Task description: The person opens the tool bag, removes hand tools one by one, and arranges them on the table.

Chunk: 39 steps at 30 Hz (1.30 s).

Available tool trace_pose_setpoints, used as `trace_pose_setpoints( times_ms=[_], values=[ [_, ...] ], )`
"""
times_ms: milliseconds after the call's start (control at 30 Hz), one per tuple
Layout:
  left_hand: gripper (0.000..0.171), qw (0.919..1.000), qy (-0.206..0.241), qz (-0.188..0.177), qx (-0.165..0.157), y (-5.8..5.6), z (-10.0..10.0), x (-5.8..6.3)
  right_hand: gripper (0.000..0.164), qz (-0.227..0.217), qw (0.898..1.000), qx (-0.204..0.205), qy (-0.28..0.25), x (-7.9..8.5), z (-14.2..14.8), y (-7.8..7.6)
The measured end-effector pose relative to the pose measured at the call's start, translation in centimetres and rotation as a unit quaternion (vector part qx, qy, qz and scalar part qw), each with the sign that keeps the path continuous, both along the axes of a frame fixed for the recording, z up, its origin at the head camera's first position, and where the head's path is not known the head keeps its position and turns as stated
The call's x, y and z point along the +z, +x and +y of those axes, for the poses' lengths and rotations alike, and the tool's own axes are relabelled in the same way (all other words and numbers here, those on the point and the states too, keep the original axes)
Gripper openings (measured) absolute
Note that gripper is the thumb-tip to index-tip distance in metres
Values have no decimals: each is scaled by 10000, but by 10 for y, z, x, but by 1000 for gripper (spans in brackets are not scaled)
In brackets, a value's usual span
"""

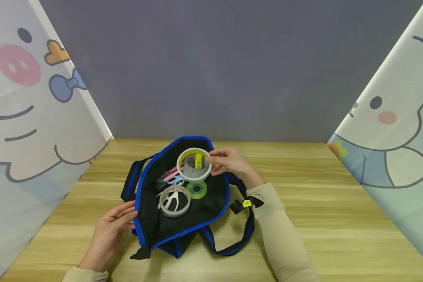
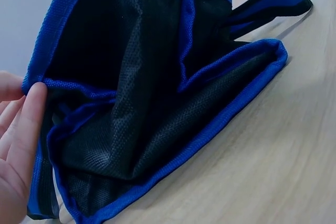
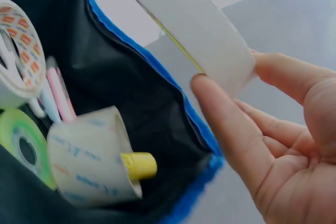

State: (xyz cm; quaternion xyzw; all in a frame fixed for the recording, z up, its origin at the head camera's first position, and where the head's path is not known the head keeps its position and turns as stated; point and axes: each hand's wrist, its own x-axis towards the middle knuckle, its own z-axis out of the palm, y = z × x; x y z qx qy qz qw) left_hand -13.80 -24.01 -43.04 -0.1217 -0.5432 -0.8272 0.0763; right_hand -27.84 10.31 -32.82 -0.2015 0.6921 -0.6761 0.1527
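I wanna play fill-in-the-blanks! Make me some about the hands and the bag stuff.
1. The right hand holds a tape roll coloured ____.
2. The left hand pinches the black bag by its ____ edge.
3. Something yellow pokes out of a blue-printed roll of ____.

Missing words: white; blue; tape.

a wood-grain tabletop (image 1: 345, 219) before a plain grey wall (image 1: 218, 70), cartoon-printed panels (image 1: 398, 129) on either side

The black cloth bag (image 1: 197, 212) looks woven and matt, its blue fabric edging (image 2: 55, 24) ribbed; the white paper-like tape ring (image 3: 197, 30) smooth; the translucent plastic tape roll (image 3: 86, 156) glossy; the pale wood-grained tabletop (image 1: 338, 219) smooth
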Motion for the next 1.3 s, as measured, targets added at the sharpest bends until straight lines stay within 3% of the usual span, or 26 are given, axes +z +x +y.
trace_pose_setpoints(
  times_ms=[100,233,467,733,1100,1300],
  values=[
    [41,9999,-64,-122,71,3,1,0,33,-124,9991,-224,-345,0,13,-1],
    [40,9995,-151,-228,155,4,1,0,14,-293,9958,-495,-710,1,34,-3],
    [40,9999,-115,-88,80,0,2,1,12,-332,9887,-1168,-884,0,68,-10],
    [39,9998,-95,-112,153,2,1,2,8,-324,9718,-1932,-1315,-19,84,-18],
    [39,9994,-180,-200,213,2,2,1,19,-693,9501,-2622,-1538,-49,107,-29],
    [39,9996,-174,-139,182,1,2,1,19,-1142,9391,-2903,-1443,-66,118,-36]
  ],
)
